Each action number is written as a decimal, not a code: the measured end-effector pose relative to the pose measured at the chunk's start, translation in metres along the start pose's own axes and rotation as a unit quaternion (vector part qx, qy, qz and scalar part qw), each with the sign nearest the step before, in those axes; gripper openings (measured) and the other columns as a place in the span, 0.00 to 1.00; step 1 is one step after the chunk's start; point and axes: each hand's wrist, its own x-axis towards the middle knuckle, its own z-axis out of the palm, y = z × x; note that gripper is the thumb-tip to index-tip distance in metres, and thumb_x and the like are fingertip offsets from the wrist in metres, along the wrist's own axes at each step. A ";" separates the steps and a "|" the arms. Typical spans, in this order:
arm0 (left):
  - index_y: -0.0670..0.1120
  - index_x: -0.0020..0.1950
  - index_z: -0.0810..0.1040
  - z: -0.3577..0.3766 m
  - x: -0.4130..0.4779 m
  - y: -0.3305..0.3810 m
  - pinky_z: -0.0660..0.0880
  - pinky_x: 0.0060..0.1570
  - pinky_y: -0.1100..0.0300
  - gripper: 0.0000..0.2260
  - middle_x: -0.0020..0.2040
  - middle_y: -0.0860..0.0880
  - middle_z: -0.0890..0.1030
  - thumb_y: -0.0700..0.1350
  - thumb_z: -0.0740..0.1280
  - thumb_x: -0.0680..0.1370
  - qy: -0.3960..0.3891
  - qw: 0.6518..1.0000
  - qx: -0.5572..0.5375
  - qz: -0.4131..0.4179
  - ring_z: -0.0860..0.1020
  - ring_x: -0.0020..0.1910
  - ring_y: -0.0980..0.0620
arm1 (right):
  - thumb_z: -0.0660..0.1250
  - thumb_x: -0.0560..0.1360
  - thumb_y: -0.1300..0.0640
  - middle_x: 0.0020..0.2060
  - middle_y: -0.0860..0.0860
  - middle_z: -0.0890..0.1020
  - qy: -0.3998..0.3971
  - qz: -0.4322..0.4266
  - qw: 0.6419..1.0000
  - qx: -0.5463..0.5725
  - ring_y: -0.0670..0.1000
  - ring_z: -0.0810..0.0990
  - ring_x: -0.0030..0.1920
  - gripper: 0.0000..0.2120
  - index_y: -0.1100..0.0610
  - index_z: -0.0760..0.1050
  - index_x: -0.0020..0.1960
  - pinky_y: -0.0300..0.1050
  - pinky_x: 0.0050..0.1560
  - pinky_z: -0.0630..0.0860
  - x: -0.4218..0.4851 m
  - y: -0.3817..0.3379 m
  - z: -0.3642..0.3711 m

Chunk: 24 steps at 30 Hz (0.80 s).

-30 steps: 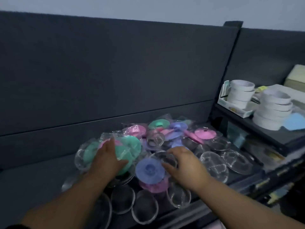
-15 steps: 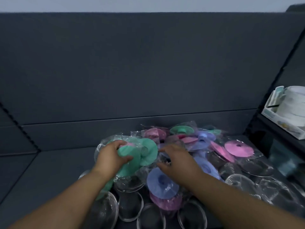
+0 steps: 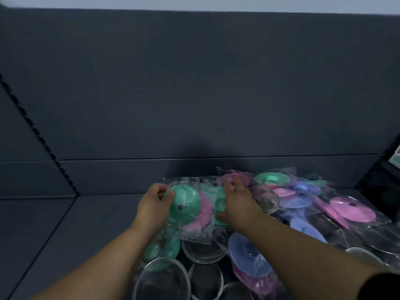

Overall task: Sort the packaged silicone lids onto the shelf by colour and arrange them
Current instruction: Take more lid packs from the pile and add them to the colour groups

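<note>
Left hand (image 3: 154, 207): fingers curled round the left rim of the green lid (image 3: 185, 204), thumb on its upper edge; gripping it through the wrap.
Right hand (image 3: 237, 202): fingers bent down over the right end of the same clear packet (image 3: 194, 233), thumb tucked beneath; gripping it.
Clear packet: held between both hands, raised just above the left part of the pile, crinkled wrap hanging below.
Contents: green lid tilted toward the camera, a pink lid (image 3: 205, 210) stacked right behind it, touching.
Pile: bagged lids heaped on the right half of the shelf (image 3: 54, 224); blue lid (image 3: 246, 254) under the right forearm, pink disc (image 3: 352, 210) far right, green disc (image 3: 271, 178) at the back.
Front edge: transparent lids (image 3: 161, 278) overlapping, nearest the camera.
Backdrop: dark grey panel (image 3: 194, 83) behind the pile.
</note>
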 end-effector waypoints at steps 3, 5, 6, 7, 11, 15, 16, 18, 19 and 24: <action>0.47 0.56 0.72 0.008 0.002 0.000 0.69 0.45 0.60 0.13 0.50 0.49 0.77 0.50 0.69 0.76 -0.025 0.999 0.039 -0.005 0.76 0.48 0.49 | 0.75 0.69 0.51 0.74 0.63 0.54 0.023 0.010 0.999 0.023 0.63 0.73 0.63 0.44 0.52 0.51 0.75 0.50 0.60 0.72 -0.003 -0.004 0.000; 0.46 0.60 0.70 0.013 0.003 -0.004 0.72 0.47 0.59 0.23 0.54 0.49 0.75 0.49 0.75 0.70 -0.052 0.997 0.052 0.008 0.76 0.50 0.49 | 0.77 0.67 0.54 0.72 0.59 0.59 0.065 -0.014 0.997 0.043 0.59 0.75 0.61 0.42 0.52 0.56 0.74 0.47 0.59 0.73 -0.005 -0.006 -0.001; 0.47 0.62 0.70 0.015 0.003 -0.007 0.72 0.49 0.59 0.28 0.55 0.50 0.74 0.49 0.78 0.67 -0.062 0.995 0.073 0.026 0.76 0.52 0.49 | 0.77 0.67 0.56 0.71 0.57 0.59 0.080 -0.025 0.995 0.056 0.57 0.74 0.62 0.43 0.52 0.56 0.74 0.45 0.60 0.72 -0.007 -0.007 -0.002; 0.47 0.63 0.70 0.016 0.003 -0.009 0.72 0.51 0.60 0.31 0.55 0.51 0.73 0.48 0.79 0.65 -0.068 0.992 0.100 0.047 0.75 0.54 0.49 | 0.77 0.67 0.57 0.71 0.57 0.59 0.091 -0.031 0.993 0.072 0.56 0.73 0.64 0.45 0.51 0.54 0.75 0.44 0.61 0.72 -0.009 -0.008 -0.004; 0.49 0.64 0.71 0.017 0.006 -0.010 0.72 0.54 0.58 0.34 0.58 0.50 0.76 0.49 0.80 0.62 -0.070 0.983 0.143 0.095 0.75 0.56 0.49 | 0.79 0.65 0.56 0.70 0.55 0.66 0.126 0.026 0.972 0.198 0.53 0.71 0.65 0.52 0.55 0.49 0.78 0.39 0.61 0.67 -0.020 -0.013 -0.013; 0.49 0.63 0.72 0.018 0.009 -0.007 0.72 0.57 0.56 0.35 0.58 0.50 0.76 0.52 0.81 0.60 -0.062 0.974 0.182 0.118 0.74 0.57 0.48 | 0.77 0.67 0.60 0.51 0.50 0.81 0.165 0.092 0.931 0.312 0.48 0.78 0.45 0.33 0.56 0.67 0.69 0.30 0.41 0.70 -0.022 -0.012 -0.020; 0.49 0.62 0.73 0.019 0.009 -0.006 0.72 0.56 0.57 0.34 0.57 0.50 0.76 0.52 0.81 0.60 -0.058 0.972 0.191 0.127 0.74 0.57 0.49 | 0.75 0.68 0.61 0.45 0.47 0.81 0.179 0.073 0.934 0.300 0.47 0.79 0.42 0.25 0.55 0.73 0.63 0.26 0.37 0.68 -0.024 -0.012 -0.022; 0.49 0.59 0.74 0.019 0.008 -0.005 0.71 0.53 0.59 0.30 0.53 0.52 0.76 0.51 0.81 0.60 -0.055 0.972 0.181 0.140 0.75 0.54 0.49 | 0.72 0.70 0.64 0.40 0.46 0.81 0.209 0.024 0.943 0.259 0.44 0.78 0.38 0.15 0.54 0.80 0.55 0.22 0.36 0.67 -0.027 -0.016 -0.022; 0.50 0.58 0.75 0.018 0.009 -0.005 0.71 0.51 0.60 0.28 0.51 0.53 0.75 0.50 0.81 0.61 -0.054 0.975 0.164 0.140 0.75 0.53 0.50 | 0.71 0.70 0.65 0.42 0.47 0.83 0.222 -0.004 0.946 0.238 0.43 0.77 0.38 0.13 0.55 0.81 0.54 0.22 0.39 0.67 -0.030 -0.019 -0.020; 0.48 0.52 0.76 0.005 0.013 -0.008 0.70 0.35 0.74 0.17 0.45 0.51 0.80 0.43 0.78 0.67 -0.030 0.995 0.039 0.083 0.77 0.39 0.60 | 0.70 0.71 0.55 0.46 0.49 0.83 0.210 -0.141 0.952 0.172 0.46 0.77 0.46 0.09 0.54 0.82 0.50 0.42 0.51 0.75 -0.035 -0.025 0.006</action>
